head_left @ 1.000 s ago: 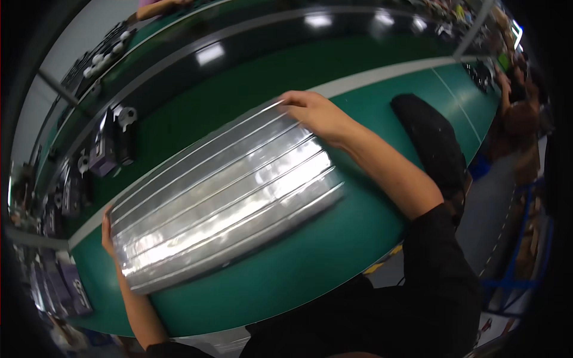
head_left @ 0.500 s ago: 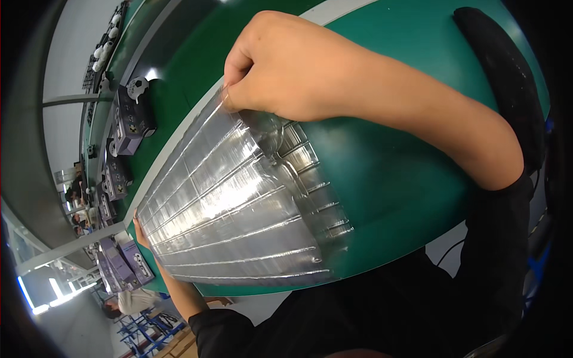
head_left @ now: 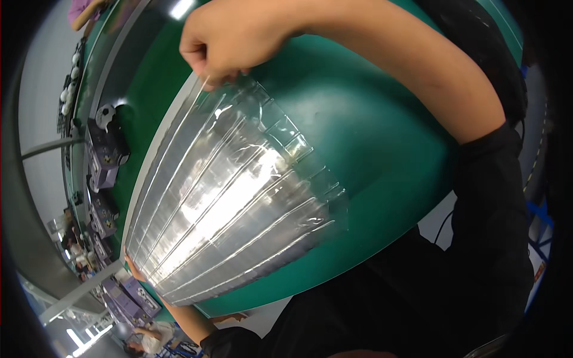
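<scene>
A shiny clear plastic air-column bag (head_left: 209,191), flat and ribbed with long parallel seams, stretches between my hands over the green tabletop. My right hand (head_left: 236,39) is closed, pinching its upper corner between thumb and fingers. At the far left end, my left hand (head_left: 134,268) grips the opposite edge; the bag hides most of its fingers. Light glares off the middle of the plastic. Toward the right, the bag finishes in a loose, more see-through strip of short sealed segments.
The green tabletop (head_left: 382,131) spreads under the bag. Beyond a pale rail runs a green conveyor belt (head_left: 152,77) carrying several printed boxes (head_left: 104,152). More purple-grey boxes (head_left: 128,298) stand near my left forearm. Other people are at work farther off, one with a pink sleeve (head_left: 80,12).
My right hand has moved left and upward in the picture with its corner of the bag. The loose strip at the right end lies more spread out. The view has shifted.
</scene>
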`<act>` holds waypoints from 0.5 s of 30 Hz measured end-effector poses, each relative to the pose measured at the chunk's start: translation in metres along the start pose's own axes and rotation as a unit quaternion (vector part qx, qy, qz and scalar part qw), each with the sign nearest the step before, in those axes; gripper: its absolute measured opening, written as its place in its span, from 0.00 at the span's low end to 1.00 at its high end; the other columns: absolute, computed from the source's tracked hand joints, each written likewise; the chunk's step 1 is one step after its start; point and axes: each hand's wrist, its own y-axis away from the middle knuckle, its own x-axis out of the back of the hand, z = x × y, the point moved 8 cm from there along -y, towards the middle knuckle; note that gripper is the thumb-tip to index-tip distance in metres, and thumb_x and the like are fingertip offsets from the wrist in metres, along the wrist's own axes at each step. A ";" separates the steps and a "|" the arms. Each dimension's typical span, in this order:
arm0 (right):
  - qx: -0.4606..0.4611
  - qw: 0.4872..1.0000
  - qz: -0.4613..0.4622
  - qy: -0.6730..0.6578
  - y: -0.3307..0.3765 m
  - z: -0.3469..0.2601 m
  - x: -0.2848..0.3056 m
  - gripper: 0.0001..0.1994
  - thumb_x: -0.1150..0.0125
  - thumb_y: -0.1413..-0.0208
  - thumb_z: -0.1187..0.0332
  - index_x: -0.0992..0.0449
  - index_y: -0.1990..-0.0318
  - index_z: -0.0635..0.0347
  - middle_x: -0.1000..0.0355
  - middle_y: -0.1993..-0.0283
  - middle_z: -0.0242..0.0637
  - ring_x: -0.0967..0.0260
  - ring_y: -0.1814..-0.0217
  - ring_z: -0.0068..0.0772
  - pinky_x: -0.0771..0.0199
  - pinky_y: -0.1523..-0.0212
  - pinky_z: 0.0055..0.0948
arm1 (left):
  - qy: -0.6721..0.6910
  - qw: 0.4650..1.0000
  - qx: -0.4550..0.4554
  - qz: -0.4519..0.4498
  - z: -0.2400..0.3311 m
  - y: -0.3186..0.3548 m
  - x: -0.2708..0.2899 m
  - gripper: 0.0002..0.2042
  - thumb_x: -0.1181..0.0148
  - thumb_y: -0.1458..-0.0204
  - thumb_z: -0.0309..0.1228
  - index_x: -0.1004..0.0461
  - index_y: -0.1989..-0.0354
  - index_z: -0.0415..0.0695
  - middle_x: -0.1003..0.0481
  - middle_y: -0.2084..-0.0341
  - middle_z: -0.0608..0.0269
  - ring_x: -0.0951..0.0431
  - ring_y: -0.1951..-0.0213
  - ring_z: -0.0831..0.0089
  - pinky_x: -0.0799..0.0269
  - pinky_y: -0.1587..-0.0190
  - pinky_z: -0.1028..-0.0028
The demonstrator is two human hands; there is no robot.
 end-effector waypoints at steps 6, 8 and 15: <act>-0.045 0.997 0.065 0.019 0.016 -0.026 0.035 0.06 0.38 0.56 0.70 0.20 0.72 0.63 0.23 0.71 0.44 0.26 0.69 0.36 0.27 0.66 0.33 | 0.012 0.996 0.034 -0.086 0.010 0.003 -0.018 0.21 0.58 0.36 0.44 0.33 0.42 0.43 0.30 0.45 0.52 0.27 0.46 0.59 0.31 0.42 0.61; 0.086 0.987 0.130 -0.023 0.030 -0.052 0.055 0.06 0.38 0.55 0.70 0.20 0.71 0.64 0.23 0.71 0.44 0.26 0.69 0.37 0.27 0.65 0.33 | -0.207 0.957 -0.163 -0.125 0.066 -0.024 0.031 0.21 0.56 0.37 0.44 0.33 0.43 0.42 0.30 0.44 0.51 0.29 0.43 0.58 0.36 0.39 0.58; 0.120 0.950 0.197 -0.212 0.040 -0.102 0.055 0.06 0.38 0.52 0.69 0.20 0.68 0.61 0.21 0.68 0.38 0.26 0.69 0.36 0.26 0.64 0.32 | -0.238 0.900 -0.262 -0.253 0.151 0.013 -0.215 0.44 0.48 0.47 0.58 0.52 0.31 0.37 0.48 0.33 0.43 0.43 0.34 0.50 0.46 0.34 0.52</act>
